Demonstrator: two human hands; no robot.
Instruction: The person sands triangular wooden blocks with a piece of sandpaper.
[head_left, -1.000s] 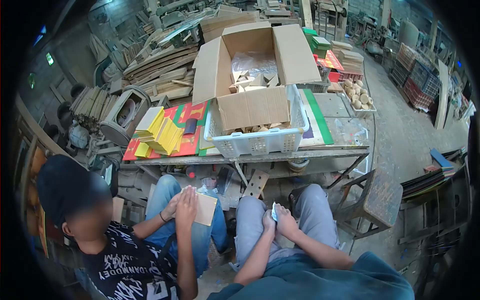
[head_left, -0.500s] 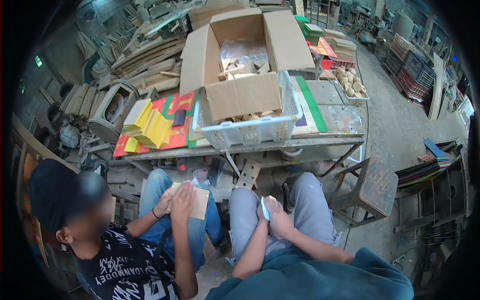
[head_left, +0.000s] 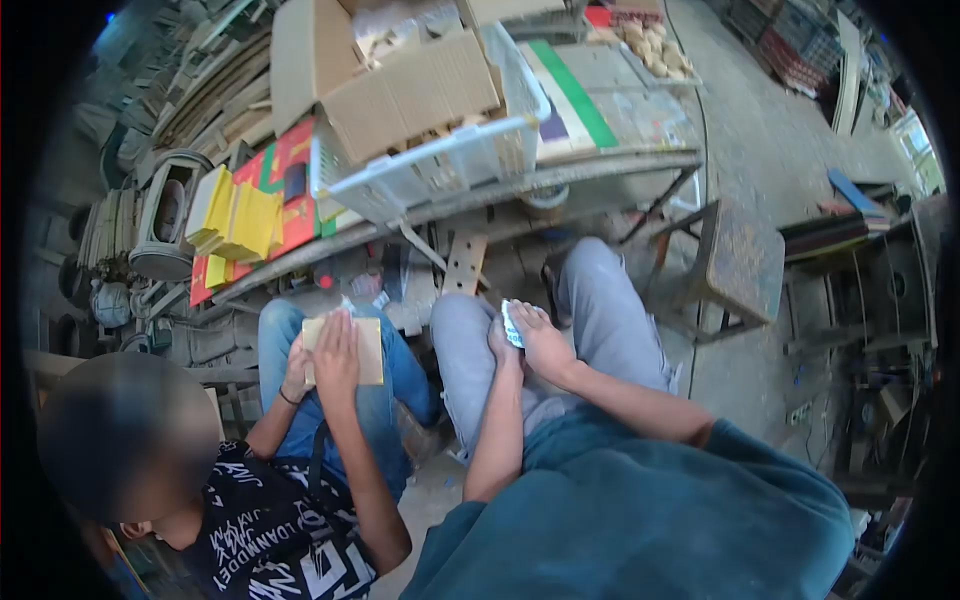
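Left of both hands, has a board (head_left: 371, 350) over a co-worker's (head_left: 262, 515) lap, likely for support. Nearer, above the knees, keeps left hand (head_left: 503, 346) cupped beside a printed sheet (head_left: 513, 324), closure impossible to tell; with right hand (head_left: 548, 346) half-curled over it, grasps the sheet, probably steadying it between palms.

Woodworking workshop, w/ stacked timber (head_left: 215, 85), wood pcs (head_left: 655, 50) & worn workbench (head_left: 600, 165).
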